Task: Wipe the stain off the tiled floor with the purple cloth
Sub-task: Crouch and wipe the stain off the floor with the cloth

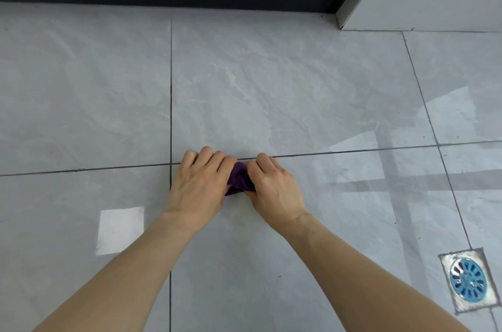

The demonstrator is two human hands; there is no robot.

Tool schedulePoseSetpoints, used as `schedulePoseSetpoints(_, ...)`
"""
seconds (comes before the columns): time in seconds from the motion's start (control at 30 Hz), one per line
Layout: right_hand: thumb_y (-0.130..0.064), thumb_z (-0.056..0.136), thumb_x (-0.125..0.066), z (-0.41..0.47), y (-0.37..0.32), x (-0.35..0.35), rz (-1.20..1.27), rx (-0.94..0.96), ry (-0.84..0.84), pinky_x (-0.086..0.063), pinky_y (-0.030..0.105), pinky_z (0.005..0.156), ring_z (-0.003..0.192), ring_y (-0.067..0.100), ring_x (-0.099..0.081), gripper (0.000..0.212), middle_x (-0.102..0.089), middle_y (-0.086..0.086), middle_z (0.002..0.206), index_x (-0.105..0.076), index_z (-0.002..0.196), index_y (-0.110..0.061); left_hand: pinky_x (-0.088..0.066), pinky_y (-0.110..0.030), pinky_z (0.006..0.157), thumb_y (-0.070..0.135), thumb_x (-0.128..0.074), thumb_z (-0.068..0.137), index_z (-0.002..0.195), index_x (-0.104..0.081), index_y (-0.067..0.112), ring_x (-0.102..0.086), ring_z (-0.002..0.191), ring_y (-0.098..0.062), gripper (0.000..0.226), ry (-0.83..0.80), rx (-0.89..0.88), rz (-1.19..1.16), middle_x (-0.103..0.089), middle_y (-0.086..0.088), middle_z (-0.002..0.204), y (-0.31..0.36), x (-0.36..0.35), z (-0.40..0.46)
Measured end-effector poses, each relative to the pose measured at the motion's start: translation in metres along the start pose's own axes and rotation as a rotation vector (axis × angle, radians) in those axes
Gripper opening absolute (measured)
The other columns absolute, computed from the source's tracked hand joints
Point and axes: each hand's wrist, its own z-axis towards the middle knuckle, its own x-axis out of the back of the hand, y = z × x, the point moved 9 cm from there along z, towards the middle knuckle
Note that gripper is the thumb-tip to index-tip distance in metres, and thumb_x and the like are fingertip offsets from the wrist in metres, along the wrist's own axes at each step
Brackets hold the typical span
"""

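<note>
Glossy grey marbled floor tiles, soft matt purple cloth, dull metal drain cover

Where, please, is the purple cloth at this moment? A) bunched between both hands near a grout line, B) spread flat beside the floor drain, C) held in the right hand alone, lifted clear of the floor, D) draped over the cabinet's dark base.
A: the purple cloth is bunched between the left hand and the right hand, close to the grout line, far from the floor drain.
</note>
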Motion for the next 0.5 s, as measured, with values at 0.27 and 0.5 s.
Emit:
schedulePoseSetpoints(0.27, 0.003, 0.084, -0.063, 0.023, -0.006, 0.033, -0.089, -0.057, 0.094, -0.035, 0.032, 0.063, 0.085, 0.026, -0.055, 0.03, -0.058, 0.006, 0.099, -0.053, 0.11, -0.01, -0.036, -0.036, 0.074, 0.014, -0.078, 0.073, 0.097, -0.062, 0.018, -0.059, 0.085, -0.025, 0.03, 0.076, 0.013, 0.131, -0.064, 0.004, 0.084, 0.0, 0.03, 0.033)
schedulePoseSetpoints(0.5, -0.003, 0.082, -0.07, 0.033, -0.012, 0.092, -0.09, -0.021, 0.231, -0.03, 0.03, 0.064, 0.084, 0.027, -0.057, 0.033, -0.061, 0.006, 0.095, -0.059, 0.112, -0.011, -0.036, -0.037, 0.083, 0.027, -0.064, 0.092, 0.108, -0.063, 0.019, -0.058, 0.094, -0.026, 0.018, 0.211, -0.002, 0.086, -0.067, 0.005, 0.092, -0.008, 0.083, 0.056)
